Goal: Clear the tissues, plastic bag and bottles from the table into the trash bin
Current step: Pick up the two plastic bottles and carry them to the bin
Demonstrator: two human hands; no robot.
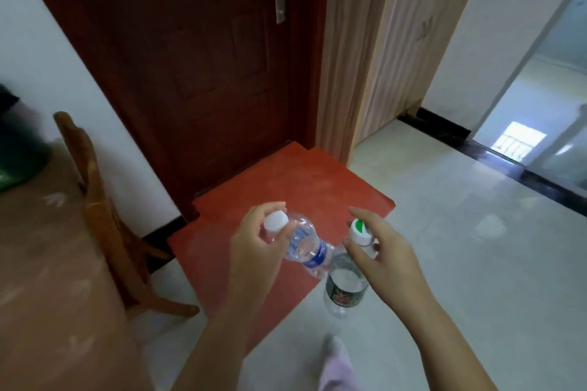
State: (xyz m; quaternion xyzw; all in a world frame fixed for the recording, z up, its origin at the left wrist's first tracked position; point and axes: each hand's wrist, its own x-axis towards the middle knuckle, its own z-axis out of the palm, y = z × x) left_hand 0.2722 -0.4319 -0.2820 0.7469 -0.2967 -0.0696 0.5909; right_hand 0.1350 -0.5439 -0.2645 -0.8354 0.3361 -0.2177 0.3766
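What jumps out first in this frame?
Two plastic water bottles are held out mid-frame: the left hand pinches a blue-labelled bottle at its white cap, and the right hand holds a dark-labelled bottle just below its green-and-white cap. Behind them is a dark red door with an orange-red mat at its foot. A wooden chair stands at the left.

My left hand [251, 247]: pinches blue-label bottle [306, 246] at cap | my right hand [384, 254]: grips neck of green-cap bottle [344, 284]; both forearms outstretched
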